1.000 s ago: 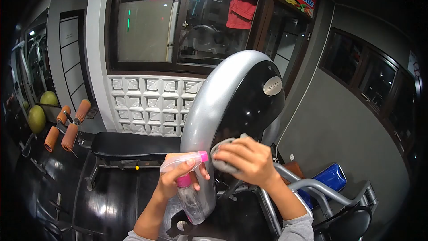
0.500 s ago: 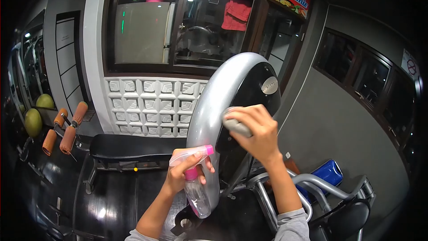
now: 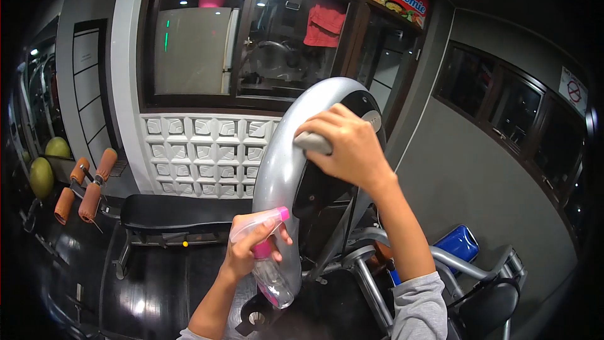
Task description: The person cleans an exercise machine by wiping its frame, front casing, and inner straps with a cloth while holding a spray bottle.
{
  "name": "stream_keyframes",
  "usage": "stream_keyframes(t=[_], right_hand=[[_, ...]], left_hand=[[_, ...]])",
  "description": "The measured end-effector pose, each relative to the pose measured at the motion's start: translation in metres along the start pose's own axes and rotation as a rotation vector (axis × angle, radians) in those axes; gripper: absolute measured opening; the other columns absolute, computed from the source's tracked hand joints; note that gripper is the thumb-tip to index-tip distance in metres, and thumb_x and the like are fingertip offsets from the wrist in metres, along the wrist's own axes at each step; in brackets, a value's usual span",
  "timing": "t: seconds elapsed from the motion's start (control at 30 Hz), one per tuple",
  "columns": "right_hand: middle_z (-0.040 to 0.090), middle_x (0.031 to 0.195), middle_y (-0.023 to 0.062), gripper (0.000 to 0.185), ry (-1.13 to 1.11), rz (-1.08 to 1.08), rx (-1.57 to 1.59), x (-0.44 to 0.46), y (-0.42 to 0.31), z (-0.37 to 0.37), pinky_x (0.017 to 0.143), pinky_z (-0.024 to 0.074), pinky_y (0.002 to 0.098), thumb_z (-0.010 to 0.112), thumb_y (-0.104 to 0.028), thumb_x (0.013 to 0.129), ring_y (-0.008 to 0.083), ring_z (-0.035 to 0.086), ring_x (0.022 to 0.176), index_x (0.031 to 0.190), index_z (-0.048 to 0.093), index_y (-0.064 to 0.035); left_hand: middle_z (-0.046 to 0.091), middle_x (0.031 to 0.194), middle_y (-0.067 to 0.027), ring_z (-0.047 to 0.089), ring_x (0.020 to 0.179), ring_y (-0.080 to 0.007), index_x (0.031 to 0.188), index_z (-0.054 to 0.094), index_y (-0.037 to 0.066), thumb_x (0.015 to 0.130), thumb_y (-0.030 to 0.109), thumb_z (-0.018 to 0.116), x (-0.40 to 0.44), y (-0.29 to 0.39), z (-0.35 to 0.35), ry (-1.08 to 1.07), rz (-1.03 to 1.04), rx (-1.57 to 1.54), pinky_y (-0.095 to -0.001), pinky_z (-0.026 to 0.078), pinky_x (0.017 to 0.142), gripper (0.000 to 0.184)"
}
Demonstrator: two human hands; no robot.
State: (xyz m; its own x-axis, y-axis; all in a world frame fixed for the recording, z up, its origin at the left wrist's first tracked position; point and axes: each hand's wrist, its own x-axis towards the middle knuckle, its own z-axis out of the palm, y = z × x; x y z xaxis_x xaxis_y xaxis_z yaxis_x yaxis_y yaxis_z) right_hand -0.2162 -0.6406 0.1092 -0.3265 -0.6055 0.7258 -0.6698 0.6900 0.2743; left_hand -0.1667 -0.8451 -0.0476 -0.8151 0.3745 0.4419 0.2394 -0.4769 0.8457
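Note:
My left hand [image 3: 244, 249] is closed round the neck of a clear spray bottle [image 3: 273, 283] with a pink and translucent trigger head, its nozzle pointing up and to the right. In my right hand [image 3: 352, 148] is a folded grey cloth [image 3: 313, 143], partly hidden by the fingers. The cloth rests against the silver curved frame [image 3: 277, 151] of a gym machine, near the edge of its black side panel. Behind my right hand, a round badge [image 3: 372, 119] on that panel is partly covered.
A black padded bench [image 3: 182, 211] stands behind to the left, beside orange foam rollers [image 3: 90, 200]. Two green balls lie at the far left. To the right are grey metal tubes [image 3: 462, 264], a black seat [image 3: 487, 308] and a blue object [image 3: 457, 243] by the wall.
My right hand has slid the cloth up and to the left along the silver frame. My left hand still holds the spray bottle. The view has shifted slightly.

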Motion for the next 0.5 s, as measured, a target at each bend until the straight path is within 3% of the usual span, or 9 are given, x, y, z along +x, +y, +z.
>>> stream_keyframes(t=[0.23, 0.5], right_hand=[[0.069, 0.098, -0.0031, 0.038, -0.221, -0.203, 0.12, 0.006, -0.014, 0.005, 0.073, 0.0578, 0.0334, 0.08, -0.012, 0.065, 0.0196, 0.064, 0.101, 0.101, 0.07, -0.0192], [0.07, 0.095, -0.0003, 0.031, -0.019, -0.107, 0.082, 0.005, 0.046, -0.008, 0.074, 0.0566, 0.0354, 0.078, -0.009, 0.066, 0.0228, 0.064, 0.088, 0.095, 0.072, -0.0167]], left_hand=[[0.067, 0.08, -0.0136, 0.064, 0.057, -0.0183, 0.096, 0.065, -0.008, 0.092, 0.043, 0.054, -0.005, 0.019, 0.015, 0.108, 0.068, 0.118, -0.0248, 0.051, 0.052, 0.053], [0.067, 0.079, -0.0165, 0.066, 0.058, -0.0208, 0.095, 0.065, -0.01, 0.092, 0.039, 0.055, 0.018, 0.031, 0.022, 0.012, 0.054, 0.01, -0.0273, 0.053, 0.048, 0.051]])
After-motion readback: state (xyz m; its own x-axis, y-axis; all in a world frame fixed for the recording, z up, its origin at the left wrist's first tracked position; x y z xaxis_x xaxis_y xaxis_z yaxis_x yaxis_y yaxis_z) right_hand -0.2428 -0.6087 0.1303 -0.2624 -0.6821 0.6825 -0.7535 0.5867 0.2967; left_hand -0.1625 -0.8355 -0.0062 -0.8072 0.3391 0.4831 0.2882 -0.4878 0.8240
